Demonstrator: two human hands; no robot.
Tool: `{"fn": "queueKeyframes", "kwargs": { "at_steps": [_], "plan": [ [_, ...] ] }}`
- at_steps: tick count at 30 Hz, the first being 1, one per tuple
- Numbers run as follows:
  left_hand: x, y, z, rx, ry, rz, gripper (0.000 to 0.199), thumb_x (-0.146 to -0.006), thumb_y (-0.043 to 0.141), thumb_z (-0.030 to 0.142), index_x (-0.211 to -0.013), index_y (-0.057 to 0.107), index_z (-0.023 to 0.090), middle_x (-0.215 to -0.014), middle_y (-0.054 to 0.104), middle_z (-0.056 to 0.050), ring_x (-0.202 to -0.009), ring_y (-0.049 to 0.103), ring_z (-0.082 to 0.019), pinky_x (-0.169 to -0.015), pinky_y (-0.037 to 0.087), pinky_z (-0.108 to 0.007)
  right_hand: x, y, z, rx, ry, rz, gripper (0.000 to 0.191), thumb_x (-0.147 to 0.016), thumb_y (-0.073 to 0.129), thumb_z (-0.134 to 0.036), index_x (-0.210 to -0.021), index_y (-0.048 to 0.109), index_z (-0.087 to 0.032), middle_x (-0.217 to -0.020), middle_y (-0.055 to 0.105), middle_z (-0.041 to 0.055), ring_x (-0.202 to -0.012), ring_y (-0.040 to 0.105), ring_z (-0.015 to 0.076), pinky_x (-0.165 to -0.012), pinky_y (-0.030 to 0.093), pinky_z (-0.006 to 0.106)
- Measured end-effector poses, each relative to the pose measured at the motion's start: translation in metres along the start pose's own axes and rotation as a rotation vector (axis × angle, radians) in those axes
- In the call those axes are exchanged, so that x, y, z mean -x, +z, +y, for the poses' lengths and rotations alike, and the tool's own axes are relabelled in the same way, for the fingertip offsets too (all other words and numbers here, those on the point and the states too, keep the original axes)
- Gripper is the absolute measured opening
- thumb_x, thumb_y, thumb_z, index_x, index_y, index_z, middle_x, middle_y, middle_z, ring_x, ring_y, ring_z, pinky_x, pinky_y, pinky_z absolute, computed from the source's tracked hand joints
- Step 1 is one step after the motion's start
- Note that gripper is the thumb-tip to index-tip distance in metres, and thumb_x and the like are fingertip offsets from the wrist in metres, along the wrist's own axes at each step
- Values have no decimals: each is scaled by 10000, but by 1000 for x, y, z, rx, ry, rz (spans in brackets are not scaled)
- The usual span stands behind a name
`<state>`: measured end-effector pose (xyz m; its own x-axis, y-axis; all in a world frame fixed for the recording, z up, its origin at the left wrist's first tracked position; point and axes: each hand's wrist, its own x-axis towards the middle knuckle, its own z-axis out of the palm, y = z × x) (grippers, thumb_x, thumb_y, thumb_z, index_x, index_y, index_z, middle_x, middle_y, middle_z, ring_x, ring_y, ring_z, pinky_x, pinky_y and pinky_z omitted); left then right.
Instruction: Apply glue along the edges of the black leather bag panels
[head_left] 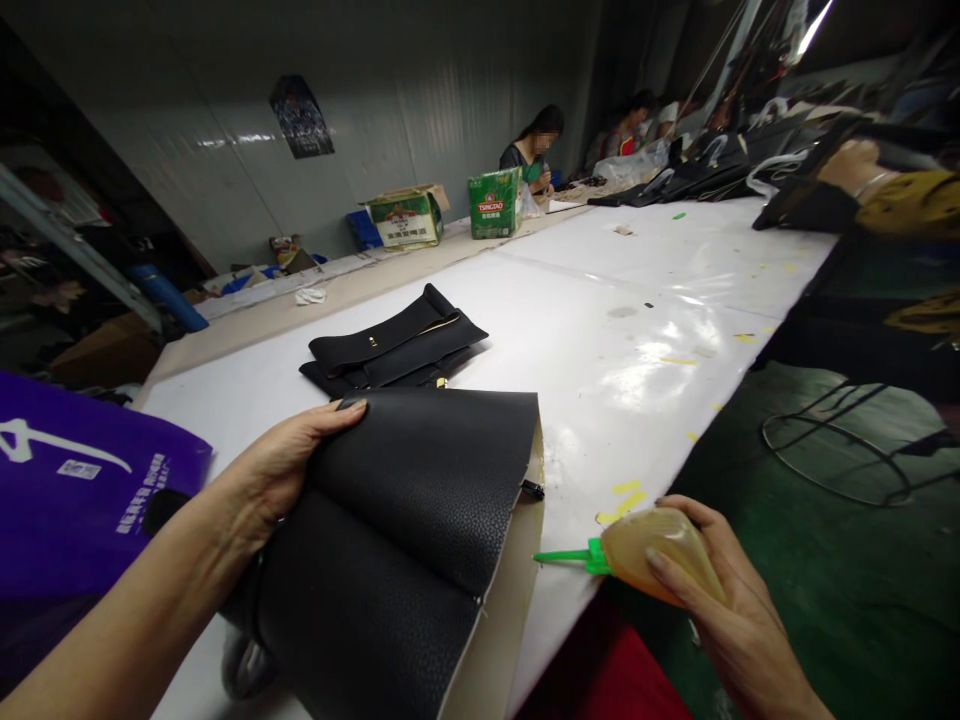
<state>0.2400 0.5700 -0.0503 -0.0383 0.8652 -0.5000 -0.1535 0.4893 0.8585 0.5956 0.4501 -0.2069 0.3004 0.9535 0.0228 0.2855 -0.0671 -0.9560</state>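
A black leather piece with a pale lining is held up over the table, its raw edge facing right. My left hand grips its far left side, thumb on top and the other fingers hidden beneath. A small black zipper end sticks out at the edge. Closed around a glue bottle with amber contents is my right hand. The bottle's green nozzle points left, close to the pale lining; I cannot tell whether it touches. Behind, more black leather pieces with small gold-coloured fittings lie stacked.
The white-covered table carries yellow scraps near its right edge. A purple bag stands at left. Two cartons sit at the back. Co-workers sit farther off; a co-worker's hand rests on black material at right.
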Motion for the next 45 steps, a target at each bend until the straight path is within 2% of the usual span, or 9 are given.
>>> {"fn": "queueKeyframes", "kwargs": {
  "at_steps": [5,12,19,24,30,35,39,41,45],
  "plan": [
    [-1,0,0,2,-6,18,292,-761,678,134,-1049,688,87,-841,778,-108,-699,732,-237,-704,608,-332,4,0,-1,-88,33,-114,528,-786,641,-507,-1221,462,-268,-1051,615,49,-908,610,243,-743,515,275],
    [1,1,1,3,6,-4,299,-773,669,132,-1071,685,113,-845,779,-98,-693,733,-235,-700,606,-336,-8,5,-1,-83,-27,65,489,-780,655,-490,-1182,520,-249,-1039,607,44,-872,600,232,-694,513,256],
    [-1,-1,1,8,-6,10,261,-782,660,128,-1037,692,89,-822,778,-105,-673,729,-228,-692,604,-329,23,13,0,-155,73,-57,488,-756,672,-485,-1165,537,-255,-943,666,36,-802,649,245,-658,535,270],
    [0,-2,1,-4,-7,13,280,-775,671,140,-1052,689,102,-814,778,-102,-674,729,-234,-695,604,-335,17,11,-10,-39,26,95,504,-760,663,-517,-1167,523,-255,-1010,630,35,-850,621,235,-688,520,254],
    [-4,-4,-3,0,-13,29,300,-749,697,174,-1040,696,103,-818,774,-113,-681,728,-240,-696,606,-335,37,13,-8,-64,96,-142,534,-774,625,-566,-1198,483,-274,-1010,646,20,-855,639,224,-739,513,245],
    [-5,-6,-4,11,17,39,275,-740,687,146,-1009,704,92,-808,771,-121,-668,725,-228,-668,603,-302,33,10,-6,83,28,38,528,-767,635,-565,-1183,504,-266,-1078,614,24,-900,618,221,-744,500,231],
    [-5,-7,-5,16,26,43,267,-729,698,147,-990,709,94,-807,771,-115,-665,721,-233,-666,609,-327,40,12,-8,-17,57,-182,518,-789,620,-542,-1209,467,-280,-1027,647,12,-868,646,225,-737,521,241],
    [-4,-7,-5,14,14,57,248,-729,701,153,-969,713,90,-792,768,-114,-645,716,-225,-662,610,-326,40,13,-8,-40,60,-226,522,-786,623,-536,-1213,464,-282,-1023,653,12,-862,652,229,-733,524,245],
    [-4,-6,-5,18,18,60,237,-741,685,140,-970,713,87,-775,767,-112,-639,715,-220,-666,609,-323,26,11,-5,94,8,17,535,-772,625,-558,-1203,492,-271,-1063,619,25,-875,625,224,-723,503,237]
  ]
}}
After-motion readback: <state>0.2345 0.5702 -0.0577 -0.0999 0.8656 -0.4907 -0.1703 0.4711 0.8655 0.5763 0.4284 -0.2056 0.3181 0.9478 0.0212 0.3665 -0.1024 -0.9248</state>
